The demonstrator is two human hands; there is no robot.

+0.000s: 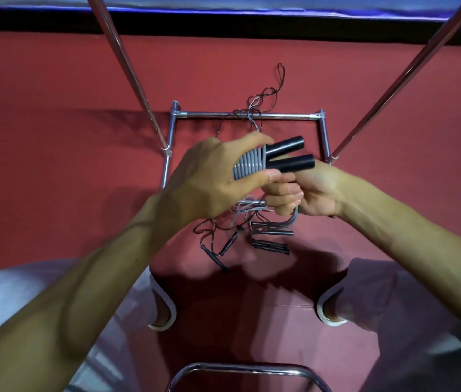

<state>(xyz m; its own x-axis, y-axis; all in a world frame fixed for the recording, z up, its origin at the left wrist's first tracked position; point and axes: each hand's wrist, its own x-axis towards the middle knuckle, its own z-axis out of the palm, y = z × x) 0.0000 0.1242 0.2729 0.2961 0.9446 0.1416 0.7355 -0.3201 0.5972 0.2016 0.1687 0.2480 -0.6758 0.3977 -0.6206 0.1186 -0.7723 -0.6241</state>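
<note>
— What takes up most of the view?
— The red floor (53, 137), with a chrome frame (247, 115) standing on it at the middle, far side.
— And the hands?
— Both are raised above the frame. The left hand (209, 179) has thumb and fingers curled round a jump rope (263, 162), gripping the grey cord (247, 166) where it is wound in tight turns. The two black handles (288, 154) stick out to the right, side by side.
— The right hand (308, 190)?
— Closed in a fist just below the handles, holding the cord's free length.
— Anything smaller?
— Loose ropes (252, 236) tangled on the floor beneath the hands.
</note>
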